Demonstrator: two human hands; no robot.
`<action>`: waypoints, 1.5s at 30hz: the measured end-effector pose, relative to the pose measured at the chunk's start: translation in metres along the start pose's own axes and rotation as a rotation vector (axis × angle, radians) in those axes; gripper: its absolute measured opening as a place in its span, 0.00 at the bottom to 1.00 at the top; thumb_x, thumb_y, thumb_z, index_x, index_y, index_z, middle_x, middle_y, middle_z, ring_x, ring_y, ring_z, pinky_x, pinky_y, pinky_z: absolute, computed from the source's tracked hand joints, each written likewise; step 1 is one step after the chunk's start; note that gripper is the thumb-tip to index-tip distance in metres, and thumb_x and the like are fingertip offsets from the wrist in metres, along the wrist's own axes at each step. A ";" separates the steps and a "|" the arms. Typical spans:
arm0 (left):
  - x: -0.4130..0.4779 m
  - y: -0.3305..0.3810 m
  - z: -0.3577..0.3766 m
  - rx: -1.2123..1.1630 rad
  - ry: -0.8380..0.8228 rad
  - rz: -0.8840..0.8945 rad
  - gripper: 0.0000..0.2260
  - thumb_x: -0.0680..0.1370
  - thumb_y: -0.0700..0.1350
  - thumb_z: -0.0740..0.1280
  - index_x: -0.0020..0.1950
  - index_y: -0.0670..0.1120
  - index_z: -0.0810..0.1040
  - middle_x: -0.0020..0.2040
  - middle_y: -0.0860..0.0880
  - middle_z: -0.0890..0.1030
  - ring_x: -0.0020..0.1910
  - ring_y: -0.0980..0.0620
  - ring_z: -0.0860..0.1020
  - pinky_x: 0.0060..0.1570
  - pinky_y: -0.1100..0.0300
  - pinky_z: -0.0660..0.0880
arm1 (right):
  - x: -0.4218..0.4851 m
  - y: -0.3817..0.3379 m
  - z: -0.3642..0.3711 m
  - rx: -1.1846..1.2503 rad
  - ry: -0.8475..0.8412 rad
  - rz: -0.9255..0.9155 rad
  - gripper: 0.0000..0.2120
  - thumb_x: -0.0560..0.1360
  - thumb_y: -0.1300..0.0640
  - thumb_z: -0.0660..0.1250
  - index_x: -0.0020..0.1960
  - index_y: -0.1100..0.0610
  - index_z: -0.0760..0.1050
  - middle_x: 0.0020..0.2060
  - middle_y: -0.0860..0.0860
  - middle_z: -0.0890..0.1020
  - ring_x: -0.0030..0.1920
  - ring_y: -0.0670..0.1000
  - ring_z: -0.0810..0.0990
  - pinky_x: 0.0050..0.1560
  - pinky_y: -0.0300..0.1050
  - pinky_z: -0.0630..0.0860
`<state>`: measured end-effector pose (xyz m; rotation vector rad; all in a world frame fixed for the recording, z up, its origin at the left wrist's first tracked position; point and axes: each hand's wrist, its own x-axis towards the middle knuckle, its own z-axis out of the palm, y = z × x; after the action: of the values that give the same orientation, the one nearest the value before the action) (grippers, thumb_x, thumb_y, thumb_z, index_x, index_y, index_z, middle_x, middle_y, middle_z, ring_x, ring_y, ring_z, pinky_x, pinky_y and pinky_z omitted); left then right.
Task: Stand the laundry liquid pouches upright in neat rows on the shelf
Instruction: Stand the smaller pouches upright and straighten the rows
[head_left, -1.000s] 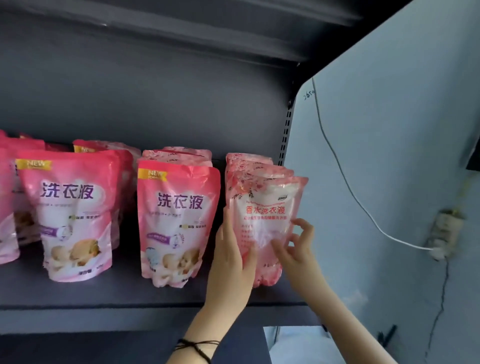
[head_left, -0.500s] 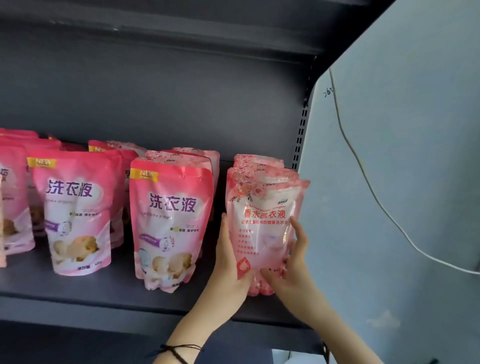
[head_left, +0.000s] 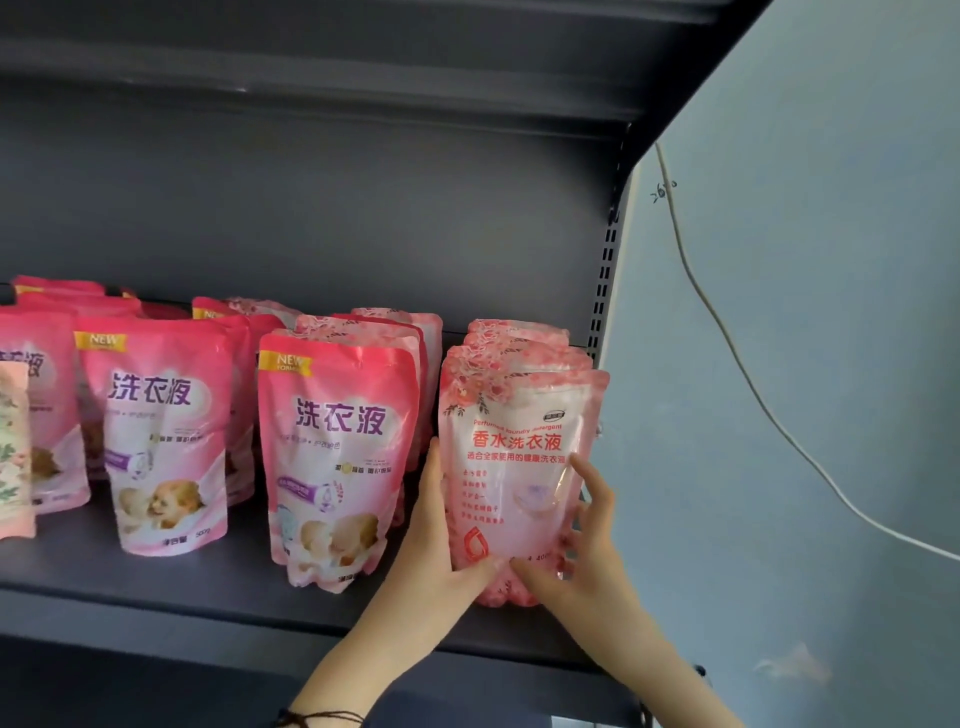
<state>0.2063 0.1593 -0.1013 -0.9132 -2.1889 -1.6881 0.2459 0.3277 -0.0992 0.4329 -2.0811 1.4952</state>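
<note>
A pale pink rose-print pouch (head_left: 511, 467) stands upright at the front of the rightmost row on the dark shelf (head_left: 208, 587). My left hand (head_left: 434, 540) grips its left edge and lower corner. My right hand (head_left: 587, 540) holds its right edge and bottom. Behind it stand more rose-print pouches (head_left: 514, 338). To the left stand rows of brighter pink pouches, with one front pouch (head_left: 332, 457) in the middle and another (head_left: 161, 436) further left.
The shelf's slotted upright (head_left: 605, 280) and a pale blue wall (head_left: 805, 364) with a white cable (head_left: 727, 353) close off the right side. Another shelf board (head_left: 311, 67) runs overhead. A floral pouch (head_left: 13, 447) shows at the left edge.
Both hands slid lower on the rose-print pouch and straightened it upright at the row's front. The camera view shifted right and closer.
</note>
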 end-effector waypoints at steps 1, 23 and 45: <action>0.000 0.006 -0.005 0.032 0.008 -0.001 0.48 0.74 0.43 0.72 0.72 0.72 0.38 0.77 0.64 0.49 0.75 0.63 0.55 0.73 0.55 0.62 | 0.002 -0.003 -0.005 -0.018 0.002 -0.008 0.42 0.69 0.65 0.73 0.64 0.28 0.56 0.60 0.38 0.74 0.56 0.43 0.80 0.48 0.38 0.79; 0.158 0.130 -0.119 0.777 -0.670 0.521 0.06 0.76 0.46 0.71 0.49 0.46 0.84 0.40 0.57 0.82 0.37 0.67 0.76 0.39 0.76 0.67 | 0.114 -0.113 -0.058 -0.794 -0.067 -0.193 0.12 0.78 0.62 0.64 0.42 0.46 0.74 0.34 0.44 0.81 0.36 0.43 0.78 0.37 0.31 0.71; 0.156 0.115 -0.220 0.720 -0.584 0.500 0.06 0.76 0.49 0.69 0.51 0.52 0.83 0.45 0.59 0.84 0.44 0.64 0.79 0.48 0.68 0.73 | 0.112 -0.153 -0.049 -1.050 -0.051 0.016 0.13 0.74 0.59 0.69 0.41 0.40 0.80 0.35 0.44 0.84 0.38 0.42 0.82 0.45 0.34 0.74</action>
<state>0.1122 0.0221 0.1406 -1.6469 -2.3202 -0.3687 0.2508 0.3282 0.0962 0.0326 -2.5428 0.2424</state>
